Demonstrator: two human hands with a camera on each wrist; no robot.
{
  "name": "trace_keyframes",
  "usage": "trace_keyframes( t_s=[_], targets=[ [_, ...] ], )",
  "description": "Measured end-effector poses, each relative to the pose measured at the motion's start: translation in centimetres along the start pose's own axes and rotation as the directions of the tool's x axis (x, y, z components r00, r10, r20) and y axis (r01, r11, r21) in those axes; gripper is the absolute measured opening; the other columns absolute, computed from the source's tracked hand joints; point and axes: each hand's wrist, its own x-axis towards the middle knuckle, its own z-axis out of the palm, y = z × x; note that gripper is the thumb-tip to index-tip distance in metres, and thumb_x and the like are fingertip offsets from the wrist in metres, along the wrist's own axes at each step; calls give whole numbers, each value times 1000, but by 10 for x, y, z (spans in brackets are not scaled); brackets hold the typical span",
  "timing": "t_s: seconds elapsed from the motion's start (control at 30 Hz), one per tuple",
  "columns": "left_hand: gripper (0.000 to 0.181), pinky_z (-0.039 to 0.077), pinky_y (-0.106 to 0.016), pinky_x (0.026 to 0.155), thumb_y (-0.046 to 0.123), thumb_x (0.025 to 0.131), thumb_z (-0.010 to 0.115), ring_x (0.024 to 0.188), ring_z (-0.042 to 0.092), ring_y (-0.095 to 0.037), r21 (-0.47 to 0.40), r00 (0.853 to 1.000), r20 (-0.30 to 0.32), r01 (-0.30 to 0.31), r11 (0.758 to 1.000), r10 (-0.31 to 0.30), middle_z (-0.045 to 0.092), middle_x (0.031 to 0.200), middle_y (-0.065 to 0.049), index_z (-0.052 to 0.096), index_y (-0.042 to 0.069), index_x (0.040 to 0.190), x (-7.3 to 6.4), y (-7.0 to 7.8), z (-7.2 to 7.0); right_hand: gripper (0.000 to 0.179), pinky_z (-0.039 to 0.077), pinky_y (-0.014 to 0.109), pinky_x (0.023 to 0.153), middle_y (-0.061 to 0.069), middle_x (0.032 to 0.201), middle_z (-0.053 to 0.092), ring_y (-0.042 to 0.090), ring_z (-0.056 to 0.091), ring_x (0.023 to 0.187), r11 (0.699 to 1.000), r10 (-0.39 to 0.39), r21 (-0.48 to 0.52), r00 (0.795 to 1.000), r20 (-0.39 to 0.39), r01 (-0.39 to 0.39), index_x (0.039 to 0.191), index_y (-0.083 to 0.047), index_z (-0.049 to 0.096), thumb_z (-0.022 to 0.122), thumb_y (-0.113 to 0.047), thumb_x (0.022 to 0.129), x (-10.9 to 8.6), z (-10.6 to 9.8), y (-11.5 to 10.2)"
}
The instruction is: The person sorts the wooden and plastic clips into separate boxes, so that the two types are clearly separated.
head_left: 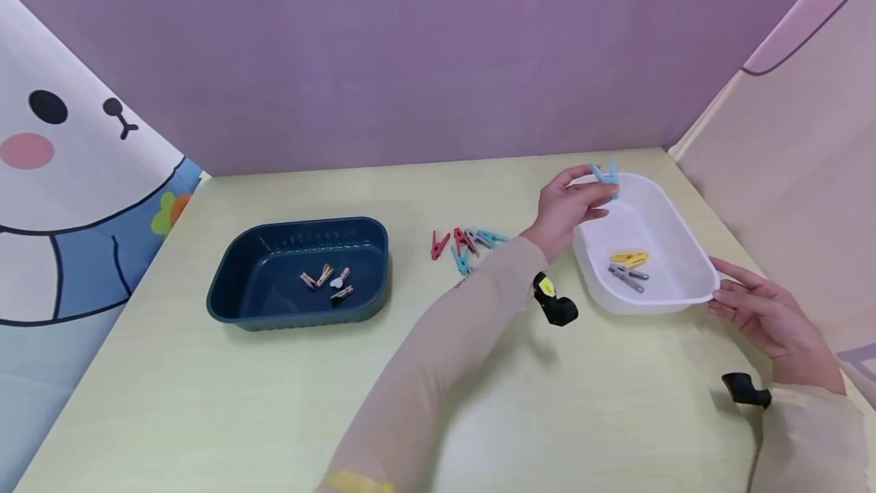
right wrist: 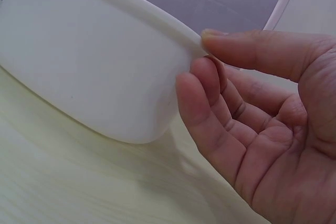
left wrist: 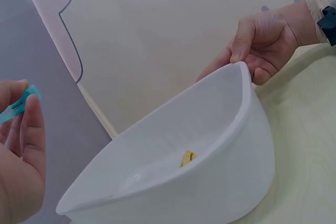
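My left hand (head_left: 568, 208) pinches a light blue clothespin (head_left: 605, 176) between thumb and fingers, above the far left part of a white plastic basin (head_left: 653, 208). In the left wrist view the same clothespin (left wrist: 20, 103) shows between the fingertips, apart from the basin. With thumb and fingers, my right hand (head_left: 773, 318) grips the basin's near right corner; the right wrist view shows the thumb (right wrist: 252, 51) on the rim and fingers against the outer wall. Inside the basin lie yellow clothespins (head_left: 630, 258) and grey clothespins (head_left: 626, 278).
Left of the basin, a loose group of red clothespins (head_left: 439, 245), blue clothespins (head_left: 461, 259) and grey ones lies on the table (head_left: 205, 402), partly behind my left forearm. Farther left stands a dark blue basin (head_left: 236, 280) holding several small wooden clips (head_left: 325, 275).
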Motion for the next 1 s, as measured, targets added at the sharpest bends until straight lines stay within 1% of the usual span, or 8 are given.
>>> trace_keyframes(
  t_s=[0.13,0.3,0.43,0.57,0.7,0.83,0.93,1.0],
  targets=[
    [31,60,-30,64,-10,81,75,66,68,-13,5,1000,-27,1,1000,-1,74,81,-6,73,14,99,2,-7,5,55,53,42,92,32,121,62,40,66,105,1000,3,3,1000,2,-3,141,11,46,18,25,97,0,0,0],
    [33,60,-31,65,-7,82,76,79,73,-22,53,1000,-26,-3,999,5,75,87,-10,73,2,113,2,-16,6,55,53,42,92,32,121,62,40,66,105,1000,1,3,1000,4,-1,141,11,46,18,24,97,0,0,1],
    [33,60,-29,63,-5,82,77,83,74,-25,123,1000,-15,-17,992,19,75,87,-10,72,-3,114,2,-23,8,55,53,41,92,32,120,62,40,66,105,1000,1,-3,1000,2,-1,141,11,46,18,24,97,0,0,0],
    [29,59,-26,59,-5,82,77,78,74,-22,207,999,4,-42,977,42,75,87,-11,73,-5,111,2,-28,9,55,53,41,92,32,120,62,40,66,105,1000,2,-11,1000,6,-2,142,10,46,18,24,97,0,1,0],
    [22,57,-22,59,-4,83,77,74,73,-19,334,998,29,-54,941,47,75,89,-11,75,-4,106,2,-31,7,55,53,41,92,32,121,62,40,66,105,1000,2,-15,1000,7,-1,142,10,46,18,24,97,0,2,0],
    [17,56,-18,58,0,85,77,75,74,-21,484,998,51,-51,874,30,76,88,-8,77,-2,102,3,-33,7,55,53,40,92,31,120,62,39,67,105,1000,3,-27,1000,-1,-3,141,10,47,18,25,97,0,1,1],
    [15,54,-16,56,3,86,77,73,74,-21,567,998,57,-43,822,13,76,87,-5,78,0,101,5,-34,9,55,53,40,91,31,119,63,39,67,104,999,3,-34,1000,-6,-3,141,10,47,19,25,96,0,0,1],
    [14,54,-16,55,4,85,78,74,74,-21,594,998,55,-32,804,-1,76,86,-4,78,1,99,7,-34,9,55,53,40,92,31,120,63,39,67,104,999,3,-35,1000,-3,-3,141,10,47,19,25,97,1,0,1]
  ],
)
